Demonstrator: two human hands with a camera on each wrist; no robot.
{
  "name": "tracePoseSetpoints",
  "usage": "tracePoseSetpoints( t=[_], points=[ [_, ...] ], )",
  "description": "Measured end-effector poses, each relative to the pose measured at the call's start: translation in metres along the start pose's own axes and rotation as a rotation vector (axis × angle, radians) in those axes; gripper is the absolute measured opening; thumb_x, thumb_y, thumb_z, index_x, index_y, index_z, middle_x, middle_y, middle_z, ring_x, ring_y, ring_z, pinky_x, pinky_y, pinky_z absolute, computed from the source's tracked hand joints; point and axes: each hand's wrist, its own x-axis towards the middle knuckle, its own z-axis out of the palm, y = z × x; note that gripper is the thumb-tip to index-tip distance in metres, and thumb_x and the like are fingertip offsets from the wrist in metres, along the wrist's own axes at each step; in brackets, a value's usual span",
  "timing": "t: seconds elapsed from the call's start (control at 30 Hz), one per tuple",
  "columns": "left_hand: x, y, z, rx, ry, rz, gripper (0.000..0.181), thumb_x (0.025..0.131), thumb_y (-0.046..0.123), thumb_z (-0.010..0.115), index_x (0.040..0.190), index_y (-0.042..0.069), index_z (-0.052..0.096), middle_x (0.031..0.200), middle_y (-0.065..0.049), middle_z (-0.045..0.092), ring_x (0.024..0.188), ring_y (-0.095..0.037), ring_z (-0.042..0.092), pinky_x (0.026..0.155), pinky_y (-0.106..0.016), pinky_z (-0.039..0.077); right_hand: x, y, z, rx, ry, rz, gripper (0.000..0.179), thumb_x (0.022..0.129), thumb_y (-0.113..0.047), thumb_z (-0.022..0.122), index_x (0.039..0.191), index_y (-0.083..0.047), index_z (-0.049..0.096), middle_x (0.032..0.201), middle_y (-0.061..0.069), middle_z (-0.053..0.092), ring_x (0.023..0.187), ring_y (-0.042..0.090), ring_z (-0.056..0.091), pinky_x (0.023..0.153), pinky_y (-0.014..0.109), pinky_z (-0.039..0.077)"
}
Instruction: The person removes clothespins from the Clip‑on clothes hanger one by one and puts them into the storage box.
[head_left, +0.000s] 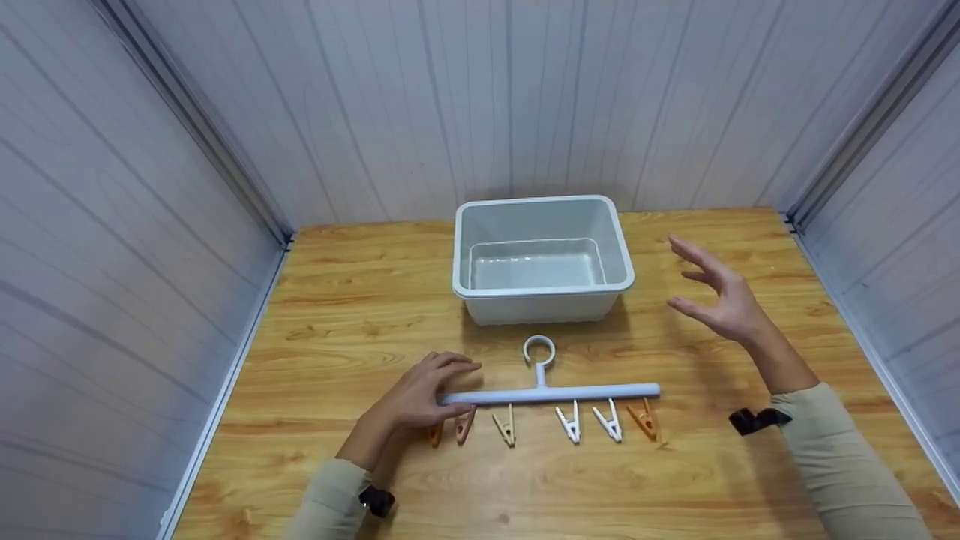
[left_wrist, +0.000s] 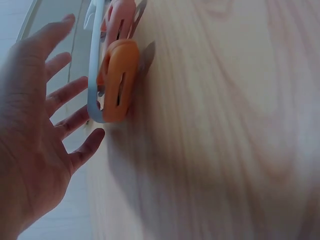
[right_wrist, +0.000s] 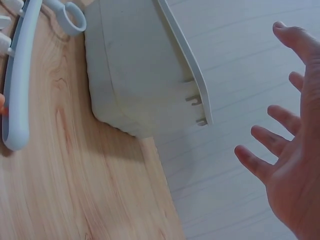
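Observation:
A pale blue hanger (head_left: pixel 540 393) with a ring hook (head_left: pixel 539 350) lies across the table. Several clips hang along its near side: an orange clip (left_wrist: pixel 121 80) and a reddish clip (head_left: pixel 465 425) at the left, a beige clip (head_left: pixel 505 426), two white clips, and another orange clip (head_left: pixel 643 420) at the right. My left hand (head_left: pixel 424 391) is around the bar's left end, fingers spread and fingertips close to it. To the right of the grey-white plastic basin (head_left: pixel 540 307), my right hand (head_left: pixel 724 300) is raised with fingers apart, holding nothing.
The basin stands behind the hanger, near the back wall (head_left: pixel 480 105). Panelled walls enclose the wooden table (head_left: pixel 337 315) at the left, back and right. A black strap (head_left: pixel 759 420) hangs at the right sleeve, another strap (head_left: pixel 376 500) at the left.

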Motion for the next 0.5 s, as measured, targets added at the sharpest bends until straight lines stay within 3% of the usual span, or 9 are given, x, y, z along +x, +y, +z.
tracePoseSetpoints(
  t=[0.1, 0.2, 0.33, 0.5],
  points=[
    [-0.0004, -0.0015, 0.0031, -0.006, 0.025, 0.012, 0.060, 0.102, 0.037, 0.083, 0.157, 0.021, 0.067, 0.157, -0.009, 0.066, 0.143, -0.034, 0.062, 0.119, -0.064, 0.052, 0.0010, 0.0008, 0.0013, 0.069, 0.012, -0.018, 0.083, 0.090, 0.019, 0.072, 0.168, 0.003, 0.047, 0.171, -0.019, 0.054, 0.156, -0.004, 0.050, 0.118, 0.015, 0.049],
    [-0.0016, -0.0020, 0.0058, -0.022, 0.043, 0.007, 0.057, 0.100, 0.031, 0.086, 0.154, 0.020, 0.070, 0.153, -0.009, 0.069, 0.140, -0.034, 0.064, 0.118, -0.064, 0.051, 0.0011, 0.0007, 0.0032, 0.152, 0.013, -0.036, 0.081, 0.091, 0.019, 0.069, 0.168, 0.006, 0.045, 0.175, -0.003, 0.053, 0.158, 0.001, 0.052, 0.119, 0.017, 0.050],
    [-0.0034, -0.0008, 0.0079, -0.062, 0.028, -0.021, 0.054, 0.099, 0.026, 0.088, 0.150, 0.019, 0.073, 0.149, -0.010, 0.070, 0.137, -0.035, 0.065, 0.116, -0.061, 0.053, 0.0005, -0.0025, 0.0046, 0.230, 0.010, -0.017, 0.082, 0.091, 0.019, 0.067, 0.169, 0.006, 0.042, 0.178, 0.013, 0.049, 0.160, 0.005, 0.052, 0.120, 0.019, 0.051],
    [-0.0036, -0.0004, 0.0081, -0.116, -0.016, -0.048, 0.046, 0.101, 0.022, 0.085, 0.145, 0.016, 0.076, 0.139, -0.010, 0.073, 0.124, -0.029, 0.066, 0.105, -0.046, 0.056, 0.0014, -0.0067, 0.0052, 0.247, 0.011, 0.003, 0.084, 0.091, 0.017, 0.067, 0.170, 0.006, 0.041, 0.177, 0.016, 0.050, 0.160, 0.008, 0.053, 0.120, 0.020, 0.052]
  ],
)
